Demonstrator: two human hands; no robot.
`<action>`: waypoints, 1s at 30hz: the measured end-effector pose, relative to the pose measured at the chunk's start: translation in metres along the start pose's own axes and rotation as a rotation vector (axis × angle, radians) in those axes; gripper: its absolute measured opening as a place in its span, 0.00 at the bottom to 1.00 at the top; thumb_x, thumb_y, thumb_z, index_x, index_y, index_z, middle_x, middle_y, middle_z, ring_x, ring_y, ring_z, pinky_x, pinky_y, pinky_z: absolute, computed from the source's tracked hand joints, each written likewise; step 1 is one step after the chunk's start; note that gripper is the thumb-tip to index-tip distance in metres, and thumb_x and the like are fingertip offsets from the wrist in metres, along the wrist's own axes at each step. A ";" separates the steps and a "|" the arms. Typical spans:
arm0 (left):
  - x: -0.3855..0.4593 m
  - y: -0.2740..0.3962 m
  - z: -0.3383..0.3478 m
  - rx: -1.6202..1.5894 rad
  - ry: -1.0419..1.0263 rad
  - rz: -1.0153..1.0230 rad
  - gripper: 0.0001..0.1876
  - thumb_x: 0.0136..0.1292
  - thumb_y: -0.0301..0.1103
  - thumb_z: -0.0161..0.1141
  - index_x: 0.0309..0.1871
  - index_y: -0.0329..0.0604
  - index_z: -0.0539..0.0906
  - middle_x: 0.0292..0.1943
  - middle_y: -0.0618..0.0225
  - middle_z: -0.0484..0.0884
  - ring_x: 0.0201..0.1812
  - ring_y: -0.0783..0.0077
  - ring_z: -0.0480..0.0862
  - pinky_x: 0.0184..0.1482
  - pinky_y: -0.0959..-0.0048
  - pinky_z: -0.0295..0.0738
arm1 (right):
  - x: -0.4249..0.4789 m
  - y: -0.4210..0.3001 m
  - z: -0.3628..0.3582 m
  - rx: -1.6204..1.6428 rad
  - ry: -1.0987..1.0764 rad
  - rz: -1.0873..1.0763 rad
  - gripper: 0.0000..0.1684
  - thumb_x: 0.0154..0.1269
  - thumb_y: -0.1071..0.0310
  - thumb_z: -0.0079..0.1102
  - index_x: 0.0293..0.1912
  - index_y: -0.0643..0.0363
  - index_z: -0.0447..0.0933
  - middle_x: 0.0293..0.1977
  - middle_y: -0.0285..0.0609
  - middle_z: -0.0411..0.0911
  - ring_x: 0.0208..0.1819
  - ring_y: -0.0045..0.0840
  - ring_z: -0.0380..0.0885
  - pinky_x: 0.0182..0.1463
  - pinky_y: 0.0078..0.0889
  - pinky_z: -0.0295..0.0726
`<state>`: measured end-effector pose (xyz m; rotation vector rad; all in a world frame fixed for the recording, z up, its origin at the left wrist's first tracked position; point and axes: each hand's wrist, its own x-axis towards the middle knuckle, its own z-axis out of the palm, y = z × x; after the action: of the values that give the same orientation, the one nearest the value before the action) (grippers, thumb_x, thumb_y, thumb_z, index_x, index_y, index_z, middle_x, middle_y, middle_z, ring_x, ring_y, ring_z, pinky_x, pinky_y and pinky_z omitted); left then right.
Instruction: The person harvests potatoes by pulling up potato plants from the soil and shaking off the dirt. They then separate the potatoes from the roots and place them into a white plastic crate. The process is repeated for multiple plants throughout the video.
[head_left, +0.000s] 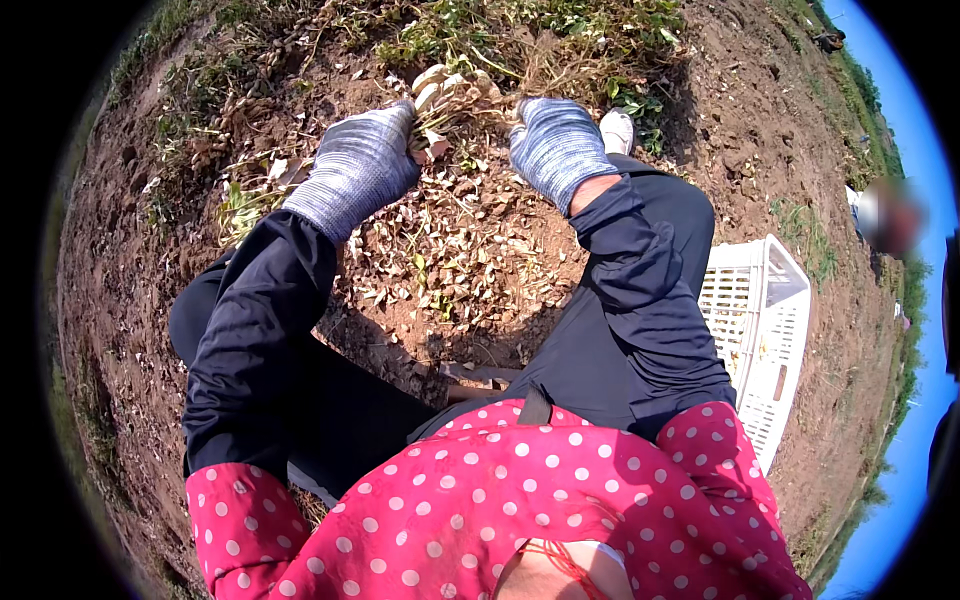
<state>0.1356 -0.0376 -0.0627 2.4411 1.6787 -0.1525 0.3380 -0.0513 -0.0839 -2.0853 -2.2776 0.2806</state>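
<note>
Both my hands wear grey-and-white knitted gloves. My left hand (367, 161) is closed on the stems of a peanut plant, and pale peanut pods (439, 86) hang together just beyond its fingers. Facing it, my right hand (559, 142) grips the thin, dry roots or stems (551, 71) of the same bunch. The bunch stretches between the two fists, over soil strewn with dry leaf bits (465, 255). Glove fabric hides my fingertips and the exact hold.
A white plastic crate (772, 337) stands against my right side. Pulled peanut plants (480, 30) lie in a heap ahead, more (217, 105) at the left. My shoe (618, 131) is beyond my right hand. A person (885, 217) is farther off at the right.
</note>
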 end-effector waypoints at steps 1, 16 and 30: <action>0.004 -0.005 -0.008 -0.040 0.064 -0.004 0.25 0.65 0.56 0.54 0.50 0.42 0.75 0.33 0.54 0.81 0.39 0.52 0.82 0.43 0.57 0.76 | 0.005 0.023 -0.001 -0.177 -0.158 0.166 0.18 0.59 0.61 0.57 0.47 0.60 0.80 0.44 0.56 0.80 0.45 0.45 0.81 0.48 0.47 0.79; -0.006 -0.073 -0.028 -1.407 -0.290 0.196 0.11 0.61 0.38 0.63 0.34 0.38 0.79 0.24 0.67 0.79 0.27 0.76 0.79 0.36 0.75 0.74 | -0.302 0.300 -0.094 -0.443 0.019 1.028 0.33 0.58 0.55 0.62 0.58 0.64 0.71 0.54 0.57 0.74 0.58 0.43 0.72 0.63 0.38 0.68; -0.011 -0.036 -0.003 -1.933 -0.696 0.304 0.21 0.61 0.38 0.60 0.52 0.30 0.76 0.35 0.63 0.82 0.39 0.68 0.81 0.48 0.68 0.75 | 0.005 0.030 -0.046 1.717 -0.078 -0.222 0.46 0.63 0.38 0.55 0.68 0.60 0.57 0.61 0.54 0.64 0.65 0.44 0.63 0.54 0.43 0.81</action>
<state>0.0980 -0.0345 -0.0607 0.8410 0.4155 0.4187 0.3741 -0.0396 -0.0439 -0.8333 -1.1427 1.5305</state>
